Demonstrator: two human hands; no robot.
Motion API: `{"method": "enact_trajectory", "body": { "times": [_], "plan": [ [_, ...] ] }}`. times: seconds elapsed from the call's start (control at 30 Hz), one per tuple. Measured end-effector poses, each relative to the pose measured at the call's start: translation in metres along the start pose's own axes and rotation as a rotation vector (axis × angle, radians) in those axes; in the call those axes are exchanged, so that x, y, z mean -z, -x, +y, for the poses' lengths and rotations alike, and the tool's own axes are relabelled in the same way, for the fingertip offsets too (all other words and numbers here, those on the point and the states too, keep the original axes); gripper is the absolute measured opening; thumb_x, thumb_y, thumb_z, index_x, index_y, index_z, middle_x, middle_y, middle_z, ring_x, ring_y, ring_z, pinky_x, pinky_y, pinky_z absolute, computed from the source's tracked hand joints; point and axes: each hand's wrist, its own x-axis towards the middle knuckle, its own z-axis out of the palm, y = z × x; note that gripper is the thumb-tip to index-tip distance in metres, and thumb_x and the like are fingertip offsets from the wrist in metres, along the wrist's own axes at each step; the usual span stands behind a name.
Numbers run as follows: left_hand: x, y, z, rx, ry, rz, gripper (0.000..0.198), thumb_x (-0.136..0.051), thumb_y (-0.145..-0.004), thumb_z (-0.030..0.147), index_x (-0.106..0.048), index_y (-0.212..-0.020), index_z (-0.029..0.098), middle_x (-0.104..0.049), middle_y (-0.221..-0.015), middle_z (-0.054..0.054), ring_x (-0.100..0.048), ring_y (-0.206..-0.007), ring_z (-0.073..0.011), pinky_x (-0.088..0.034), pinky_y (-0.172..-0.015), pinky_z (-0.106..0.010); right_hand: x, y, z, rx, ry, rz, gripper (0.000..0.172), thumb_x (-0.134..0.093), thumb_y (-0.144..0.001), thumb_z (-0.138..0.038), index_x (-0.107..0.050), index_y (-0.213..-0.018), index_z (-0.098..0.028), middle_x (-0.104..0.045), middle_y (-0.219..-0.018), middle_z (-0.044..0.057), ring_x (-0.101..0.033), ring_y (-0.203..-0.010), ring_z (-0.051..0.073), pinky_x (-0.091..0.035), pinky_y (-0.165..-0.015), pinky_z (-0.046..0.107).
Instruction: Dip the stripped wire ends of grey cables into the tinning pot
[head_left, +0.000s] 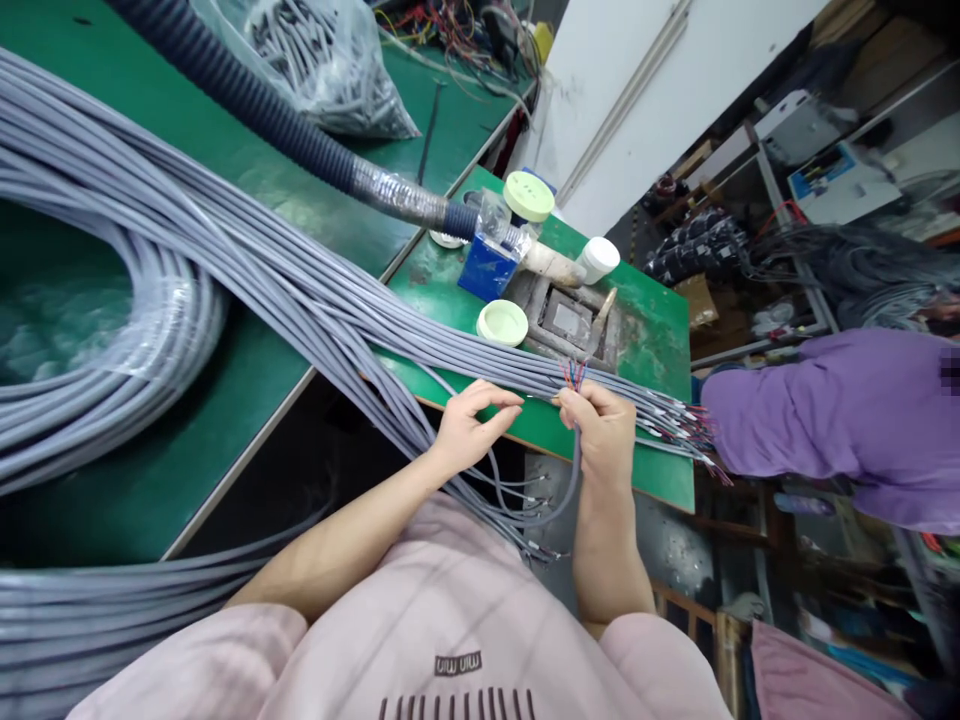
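Observation:
My right hand (600,425) is closed round the end of a grey multi-core cable (576,470). Thin coloured wires (574,374), red, orange and blue among them, fan out above its fingertips. The rest of that cable curves down and to the left below the hand. My left hand (474,425) is to the left, its thumb and forefinger brought together in a pinch. Whatever lies between those fingertips, if anything, is too small to make out. Just behind both hands runs a thick bundle of grey cables (420,335), with stripped ends (686,425) at the right.
A soldering pot (571,318) stands on the green table (652,300), beside a blue box (487,268) joined to a ribbed black hose (300,140). Around it are a pale green tub (502,323) and a white jar (598,260). A person in purple (825,420) is at the right.

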Motion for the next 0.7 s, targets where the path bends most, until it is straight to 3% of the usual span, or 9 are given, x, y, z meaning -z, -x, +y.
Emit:
{"method": "enact_trajectory", "body": {
  "times": [0.13,0.2,0.4,0.7],
  "plan": [
    [-0.013,0.006,0.009,0.381,0.466,0.004,0.023,-0.078,-0.069,0.033,-0.072,-0.083,0.016,-0.07,-0.074,-0.002,-0.062,-0.067,-0.012,-0.049,-0.066,-0.025,-0.006,0.009,0.004,0.026,-0.105,-0.009,0.036,-0.066,-0.075,-0.031,-0.047,-0.047,-0.019,-0.041,-0.048,-0.006,-0.039,-0.049,0.009,-0.036,-0.054,0.026],
    [-0.019,0.006,0.013,0.492,0.691,0.002,0.031,-0.084,-0.061,0.032,-0.072,-0.086,0.017,-0.07,-0.072,0.0,-0.063,-0.066,-0.0109,-0.05,-0.066,-0.024,-0.01,0.013,0.007,0.009,-0.158,-0.037,0.036,-0.067,-0.075,-0.031,-0.047,-0.048,-0.018,-0.04,-0.048,-0.006,-0.038,-0.048,0.008,-0.034,-0.052,0.025],
    [-0.03,0.005,0.025,0.555,1.022,-0.013,0.029,-0.085,-0.059,0.029,-0.067,-0.077,0.016,-0.068,-0.063,0.002,-0.063,-0.056,-0.0113,-0.052,-0.059,-0.024,-0.019,0.021,0.01,-0.083,-0.28,-0.127,0.035,-0.067,-0.076,-0.032,-0.047,-0.05,-0.018,-0.041,-0.048,-0.006,-0.036,-0.047,0.007,-0.029,-0.048,0.023],
    [-0.031,0.004,0.026,0.616,1.043,-0.061,0.038,-0.085,-0.06,0.035,-0.062,-0.082,0.015,-0.067,-0.061,0.002,-0.063,-0.051,-0.0127,-0.052,-0.052,-0.024,-0.018,0.02,0.012,-0.168,-0.388,-0.198,0.037,-0.069,-0.074,-0.033,-0.046,-0.048,-0.018,-0.041,-0.041,-0.007,-0.035,-0.038,0.005,-0.028,-0.041,0.021]
  ]
}}
